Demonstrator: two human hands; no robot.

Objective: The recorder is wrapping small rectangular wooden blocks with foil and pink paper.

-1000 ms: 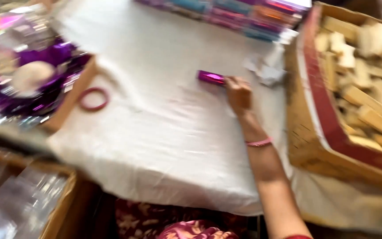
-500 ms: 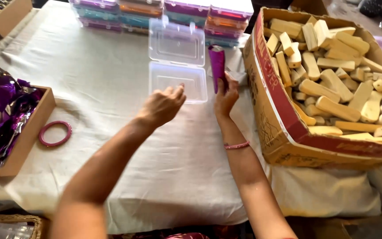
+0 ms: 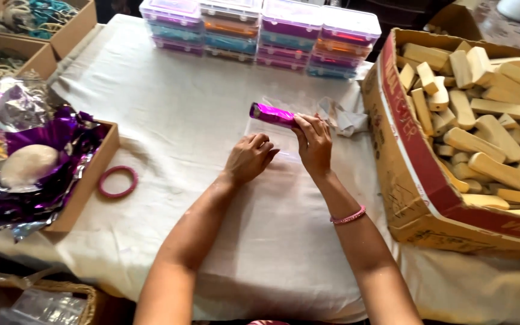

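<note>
My right hand (image 3: pixel 313 144) grips one end of a stick wrapped in shiny purple foil (image 3: pixel 272 113), which points left just above the white cloth (image 3: pixel 182 108). A clear plastic box (image 3: pixel 272 135) lies faintly visible under both hands; whether its lid is down is hard to tell. With curled fingers, my left hand (image 3: pixel 249 157) holds the box's near left edge, close beside my right hand. A pink bangle (image 3: pixel 349 216) is on my right wrist.
A big cardboard box (image 3: pixel 392 180) of pale wooden pieces stands at the right. Stacks of clear boxes with coloured contents (image 3: pixel 260 30) line the back. A pink ring (image 3: pixel 117 182) lies at the left beside a carton of purple foil (image 3: pixel 61 144). Crumpled paper (image 3: pixel 345 119) lies nearby.
The view tilted down. My right hand swung the purple stick from upright to lying leftward. My left hand came in onto the clear box, whose raised lid no longer shows.
</note>
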